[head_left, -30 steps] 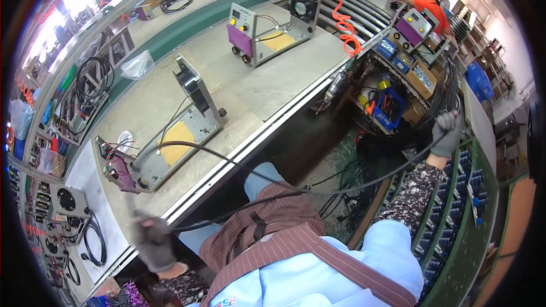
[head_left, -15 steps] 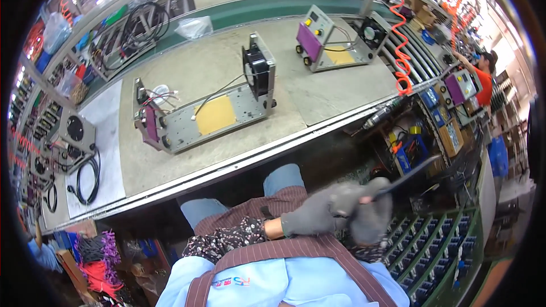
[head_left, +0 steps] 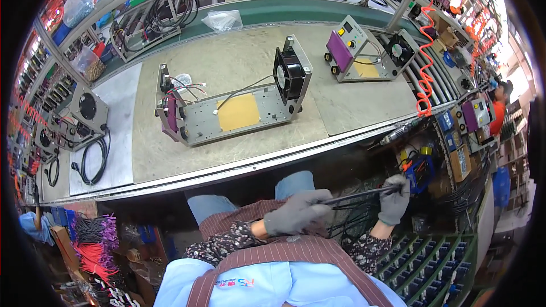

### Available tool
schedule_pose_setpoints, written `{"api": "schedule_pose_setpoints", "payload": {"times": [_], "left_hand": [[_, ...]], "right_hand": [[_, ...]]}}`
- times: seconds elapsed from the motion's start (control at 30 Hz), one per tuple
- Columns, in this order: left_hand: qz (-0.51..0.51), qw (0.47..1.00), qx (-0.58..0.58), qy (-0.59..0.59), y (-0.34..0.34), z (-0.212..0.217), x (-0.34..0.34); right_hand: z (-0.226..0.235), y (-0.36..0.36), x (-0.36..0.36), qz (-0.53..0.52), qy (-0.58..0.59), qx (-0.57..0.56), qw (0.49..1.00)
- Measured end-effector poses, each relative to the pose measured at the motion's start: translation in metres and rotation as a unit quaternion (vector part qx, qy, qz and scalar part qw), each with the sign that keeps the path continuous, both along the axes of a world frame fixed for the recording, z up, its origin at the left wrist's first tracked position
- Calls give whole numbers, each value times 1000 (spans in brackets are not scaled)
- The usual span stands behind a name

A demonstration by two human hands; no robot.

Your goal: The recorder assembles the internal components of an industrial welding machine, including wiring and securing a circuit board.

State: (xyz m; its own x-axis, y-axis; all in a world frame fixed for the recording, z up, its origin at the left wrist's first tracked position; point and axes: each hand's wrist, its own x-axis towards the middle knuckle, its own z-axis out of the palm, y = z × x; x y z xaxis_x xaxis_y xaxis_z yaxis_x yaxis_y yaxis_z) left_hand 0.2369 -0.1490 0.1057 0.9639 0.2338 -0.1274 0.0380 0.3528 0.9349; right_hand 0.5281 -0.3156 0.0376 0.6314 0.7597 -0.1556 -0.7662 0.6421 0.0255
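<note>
While both gloved hands work below the front edge of the worktop (head_left: 239,74), a bundle of thin black cables (head_left: 355,194) runs between them, its long axis nearly level and rising slightly to the right. The left hand (head_left: 296,214) is clenched around the near end over the lap; the right hand (head_left: 394,199) grasps the far end. The open metal chassis (head_left: 233,113) lies well apart, up on the worktop, nearer the left hand.
</note>
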Motion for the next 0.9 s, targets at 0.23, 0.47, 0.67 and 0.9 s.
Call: {"api": "schedule_pose_setpoints", "payload": {"times": [0.23,0.47,0.67,0.9], "left_hand": [[350,924,-141,-60,41,-14,-41],[122,988,95,20,10,-29,18],[-229,823,507,112,-12,-24,44],[34,927,365,-79,12,15,45]], "right_hand": [[-252,-212,131,-172,-100,-436,877],[-6,-173,97,-339,-293,-399,800],[148,-58,-15,-412,-485,-519,570],[130,-17,-53,16,-744,-423,517]]}}
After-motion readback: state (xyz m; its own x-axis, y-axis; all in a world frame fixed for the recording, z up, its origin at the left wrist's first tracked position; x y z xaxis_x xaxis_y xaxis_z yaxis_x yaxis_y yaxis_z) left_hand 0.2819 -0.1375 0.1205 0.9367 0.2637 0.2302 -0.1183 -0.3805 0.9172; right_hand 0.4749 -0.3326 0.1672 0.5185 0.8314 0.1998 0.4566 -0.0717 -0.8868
